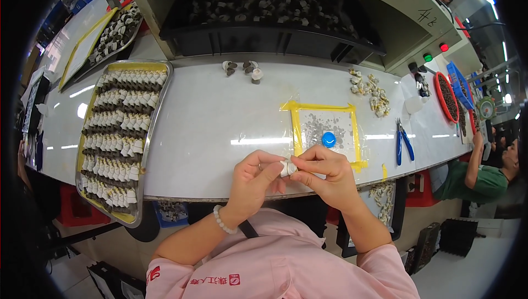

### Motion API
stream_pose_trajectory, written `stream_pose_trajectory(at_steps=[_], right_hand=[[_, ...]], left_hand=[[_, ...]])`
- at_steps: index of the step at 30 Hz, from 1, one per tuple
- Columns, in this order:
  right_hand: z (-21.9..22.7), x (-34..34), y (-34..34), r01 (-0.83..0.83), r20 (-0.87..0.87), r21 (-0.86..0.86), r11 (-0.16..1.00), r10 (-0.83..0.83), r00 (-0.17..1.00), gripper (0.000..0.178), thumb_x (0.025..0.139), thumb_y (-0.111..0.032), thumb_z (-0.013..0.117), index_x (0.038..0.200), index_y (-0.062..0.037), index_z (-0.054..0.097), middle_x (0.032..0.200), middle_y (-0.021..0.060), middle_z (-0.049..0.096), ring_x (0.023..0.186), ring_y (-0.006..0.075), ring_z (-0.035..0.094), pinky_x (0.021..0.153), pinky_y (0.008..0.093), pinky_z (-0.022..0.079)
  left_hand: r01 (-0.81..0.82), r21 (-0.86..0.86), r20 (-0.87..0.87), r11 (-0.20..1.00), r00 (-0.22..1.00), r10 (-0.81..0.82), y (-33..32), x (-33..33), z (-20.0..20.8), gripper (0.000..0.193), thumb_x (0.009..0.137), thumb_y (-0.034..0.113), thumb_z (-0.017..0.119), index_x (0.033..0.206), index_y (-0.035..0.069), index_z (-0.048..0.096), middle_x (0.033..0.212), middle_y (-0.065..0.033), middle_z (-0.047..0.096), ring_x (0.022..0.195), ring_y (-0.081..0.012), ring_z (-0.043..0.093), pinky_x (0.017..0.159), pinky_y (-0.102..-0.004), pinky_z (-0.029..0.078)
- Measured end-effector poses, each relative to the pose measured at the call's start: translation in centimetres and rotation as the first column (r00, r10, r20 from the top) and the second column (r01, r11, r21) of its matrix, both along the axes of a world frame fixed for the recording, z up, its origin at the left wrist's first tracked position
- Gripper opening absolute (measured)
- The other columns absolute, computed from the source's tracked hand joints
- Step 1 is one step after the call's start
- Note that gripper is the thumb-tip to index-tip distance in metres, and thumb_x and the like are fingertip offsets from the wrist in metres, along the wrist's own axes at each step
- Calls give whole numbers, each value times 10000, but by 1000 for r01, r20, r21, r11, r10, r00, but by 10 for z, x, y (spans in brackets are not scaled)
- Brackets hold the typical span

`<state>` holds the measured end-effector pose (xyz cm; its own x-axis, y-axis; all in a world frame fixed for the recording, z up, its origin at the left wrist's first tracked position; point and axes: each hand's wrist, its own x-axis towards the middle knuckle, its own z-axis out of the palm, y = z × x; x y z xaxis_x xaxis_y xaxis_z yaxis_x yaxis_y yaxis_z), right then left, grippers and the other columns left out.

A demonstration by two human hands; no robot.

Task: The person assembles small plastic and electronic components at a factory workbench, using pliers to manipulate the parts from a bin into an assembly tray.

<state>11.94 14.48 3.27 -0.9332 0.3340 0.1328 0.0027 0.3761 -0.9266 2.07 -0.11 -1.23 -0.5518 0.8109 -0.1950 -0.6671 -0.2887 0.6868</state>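
Observation:
A small white rounded part [287, 168] is held in front of me at the table's near edge. My left hand [256, 178] pinches one side of it between thumb and fingers. From the other side, my right hand [325, 173] grips it with thumb and forefinger. The fingers cover much of the part, so its exact kind is hidden. Just beyond my right hand lies a square mat edged in yellow tape [356, 134], strewn with small grey discs. On that mat sits a round blue cap-like piece [328, 139].
At left stands a metal tray [155, 150] with rows of white-and-dark parts. A black bin [247, 43] full of similar pieces is at the back. Blue-handled pliers [405, 142] and yellowish-white pieces [379, 104] lie right. A person in green [478, 181] sits far right.

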Motion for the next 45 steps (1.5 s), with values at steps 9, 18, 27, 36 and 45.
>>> stream_pose_trajectory(at_steps=[9,18,27,36,45], right_hand=[[4,8,-2,40,-28,65,997,-39,999,291,732,-31,734,1020,-20,692,839,75,646,760,159,603,656,248,462],[-4,32,88,377,-111,365,852,-362,926,242,741,-62,719,967,9,675,907,129,644,782,204,624,684,290,487],[-35,54,181,457,-77,713,532,-588,805,213,786,-51,639,985,20,606,912,126,574,760,244,563,702,325,459],[-51,52,188,389,8,683,618,-538,843,95,770,29,577,831,8,507,774,100,529,625,186,513,602,303,436],[-63,63,168,511,-105,318,799,-506,856,226,878,-10,528,1104,-12,538,899,2,545,747,85,499,675,241,426]], left_hand=[[36,-9,-47,999,998,-36,2,3,-3,124,920,79,560,1013,-2,550,833,-105,643,600,-133,596,550,-229,479],[9,-92,-190,996,982,-26,-25,-19,16,169,925,88,533,1058,-15,514,896,-157,639,667,-173,606,603,-254,498],[-637,-148,-714,757,598,364,-168,-93,67,207,854,-27,596,1058,-26,562,944,-69,633,809,-104,587,730,-219,463],[-964,-140,-965,228,184,187,-356,-165,47,195,815,53,678,1003,15,638,879,-5,616,680,-43,521,607,-185,427],[-985,-109,-989,136,93,-115,-373,-175,5,207,788,84,703,983,25,667,939,-57,623,777,-108,543,693,-234,443]])
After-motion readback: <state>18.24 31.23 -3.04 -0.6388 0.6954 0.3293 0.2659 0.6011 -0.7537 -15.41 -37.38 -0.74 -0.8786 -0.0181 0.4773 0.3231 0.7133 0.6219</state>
